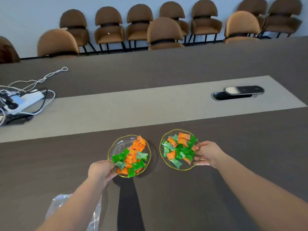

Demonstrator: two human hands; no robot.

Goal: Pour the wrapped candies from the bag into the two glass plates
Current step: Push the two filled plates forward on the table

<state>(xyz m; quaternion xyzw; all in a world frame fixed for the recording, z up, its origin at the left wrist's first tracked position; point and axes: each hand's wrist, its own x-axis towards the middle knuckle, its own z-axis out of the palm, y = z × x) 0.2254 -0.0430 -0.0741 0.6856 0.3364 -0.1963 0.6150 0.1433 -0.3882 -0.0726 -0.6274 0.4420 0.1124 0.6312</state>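
Two glass plates are lying side by side near the bench's near edge, both holding orange and green wrapped candies. My left hand (101,170) is closing its grip on the near-left rim of the left plate (116,145); my right hand (208,155) is pinching the right rim of the right plate (164,157). Each hand is nearer its own plate. Emptied, I judge, the bag (58,204) is lying at the near edge beneath my left forearm.

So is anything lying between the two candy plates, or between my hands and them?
Nothing visible. The left hand already holds the left plate at its near rim, the right hand holds the right plate, and only bare table shows between them.
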